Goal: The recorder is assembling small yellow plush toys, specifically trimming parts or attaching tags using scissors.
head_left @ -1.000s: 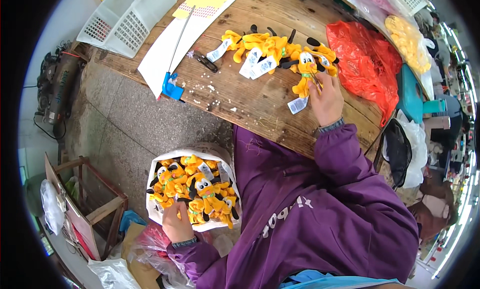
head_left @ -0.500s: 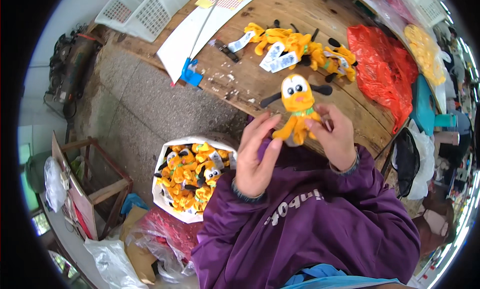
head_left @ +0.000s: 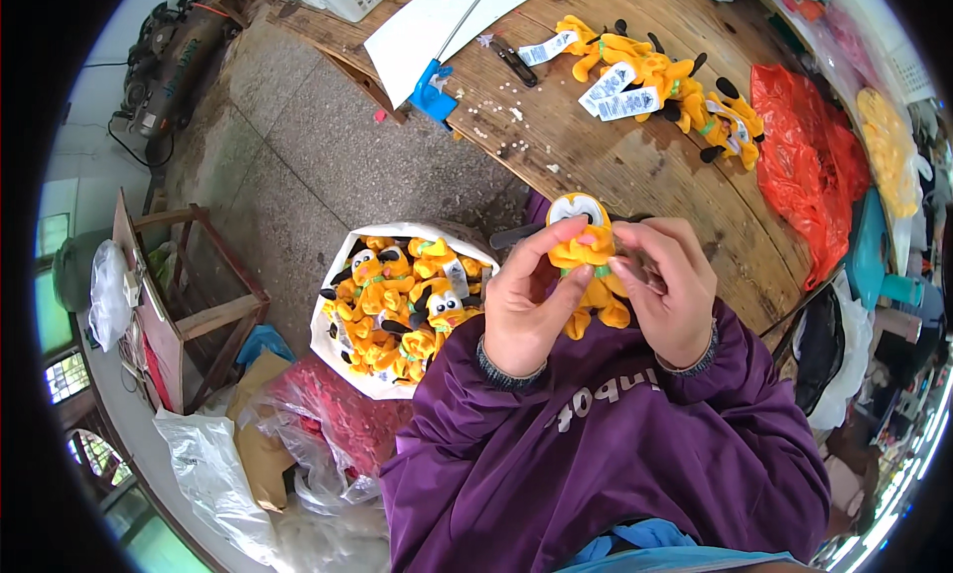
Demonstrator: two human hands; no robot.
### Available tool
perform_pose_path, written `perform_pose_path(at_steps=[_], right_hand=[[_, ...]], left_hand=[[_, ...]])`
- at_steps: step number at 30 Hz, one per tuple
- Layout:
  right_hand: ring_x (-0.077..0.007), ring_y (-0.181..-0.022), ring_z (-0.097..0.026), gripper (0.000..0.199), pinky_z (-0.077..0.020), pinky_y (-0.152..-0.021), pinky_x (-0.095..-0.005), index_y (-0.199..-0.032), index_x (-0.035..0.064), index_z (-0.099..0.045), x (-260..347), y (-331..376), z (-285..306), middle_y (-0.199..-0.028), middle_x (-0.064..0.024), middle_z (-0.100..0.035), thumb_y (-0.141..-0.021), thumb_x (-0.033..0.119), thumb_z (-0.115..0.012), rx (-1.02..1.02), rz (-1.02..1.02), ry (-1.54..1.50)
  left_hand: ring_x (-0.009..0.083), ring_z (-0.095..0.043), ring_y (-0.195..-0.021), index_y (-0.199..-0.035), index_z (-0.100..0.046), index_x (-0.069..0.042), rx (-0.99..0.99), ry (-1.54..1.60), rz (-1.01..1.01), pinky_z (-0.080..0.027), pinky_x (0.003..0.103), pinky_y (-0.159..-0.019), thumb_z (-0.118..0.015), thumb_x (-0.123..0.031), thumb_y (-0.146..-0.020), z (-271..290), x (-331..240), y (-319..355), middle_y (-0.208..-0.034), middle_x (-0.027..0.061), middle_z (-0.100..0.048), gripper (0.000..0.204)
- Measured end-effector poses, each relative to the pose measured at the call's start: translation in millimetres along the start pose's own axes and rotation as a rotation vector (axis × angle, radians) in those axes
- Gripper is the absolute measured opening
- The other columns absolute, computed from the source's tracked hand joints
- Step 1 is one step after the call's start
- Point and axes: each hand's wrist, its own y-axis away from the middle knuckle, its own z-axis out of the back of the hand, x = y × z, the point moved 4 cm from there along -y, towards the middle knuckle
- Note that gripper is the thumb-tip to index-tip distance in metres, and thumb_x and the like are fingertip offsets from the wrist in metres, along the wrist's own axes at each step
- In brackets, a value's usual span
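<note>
A yellow plush dog (head_left: 599,297) with black ears, big white eyes and a green collar is held upright before my chest, at the table's front edge. My left hand (head_left: 534,300) pinches its muzzle from the left, thumb below and index finger above. On the other side my right hand (head_left: 672,287) has its fingers bent in against the toy's head and collar, and its grip is partly hidden. A row of similar plush dogs (head_left: 650,71) with white tags lies on the table beyond my hands. More plush dogs (head_left: 397,310) fill a white sack (head_left: 333,350) at my left.
The wooden table (head_left: 556,106) carries a dark cutter knife (head_left: 514,62), a blue-handled tool (head_left: 433,94) on a white sheet, and a red plastic bag (head_left: 806,161). Left of me stand a wooden frame (head_left: 204,320) and plastic bags (head_left: 213,474). An air compressor (head_left: 179,67) stands farther back.
My left hand has closed from open fingers onto the plush dog's muzzle. My right hand has shifted up from the body to the head and collar. The whole view has shifted.
</note>
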Motion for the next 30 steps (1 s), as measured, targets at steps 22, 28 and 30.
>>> perform_pose_path(at_steps=[22,28,30], right_hand=[[-0.0063,-0.051,-0.039,0.009,-0.0326,-0.046,-0.0193,-0.097,-0.0003,-0.055,-28.3,0.6,-4.8,-0.077,-0.0026,-0.053,-0.095,0.008,-0.057,0.283,-0.621,-0.782],[-0.0045,-0.049,-0.037,0.01,-0.0317,-0.045,-0.0179,-0.098,0.0002,-0.056,-25.0,1.7,-8.5,-0.075,-0.0033,-0.053,-0.093,0.008,-0.059,0.307,-0.649,-1.064],[-0.0045,-0.05,-0.037,0.01,-0.0318,-0.045,-0.0178,-0.098,-0.0002,-0.056,-24.3,2.7,-9.3,-0.074,-0.0032,-0.053,-0.093,0.008,-0.059,0.322,-0.702,-1.185]], left_hand=[[0.0135,-0.053,-0.086,-0.11,-0.058,-0.003,-0.067,0.149,-0.039,-0.043,0.022,-0.079,-0.056,0.01,-0.088,-5.6,-13.4,4.7,-0.108,0.0073,-0.058,0.025],[0.0133,-0.053,-0.084,-0.109,-0.058,-0.004,0.057,-0.121,-0.126,-0.044,0.023,-0.079,-0.057,0.008,-0.088,-2.3,-8.8,2.3,-0.103,0.0076,-0.059,0.023],[0.0133,-0.053,-0.084,-0.107,-0.059,-0.004,0.011,-0.052,-0.118,-0.044,0.022,-0.079,-0.058,0.007,-0.088,-2.8,-10.0,4.0,-0.101,0.0073,-0.06,0.022]])
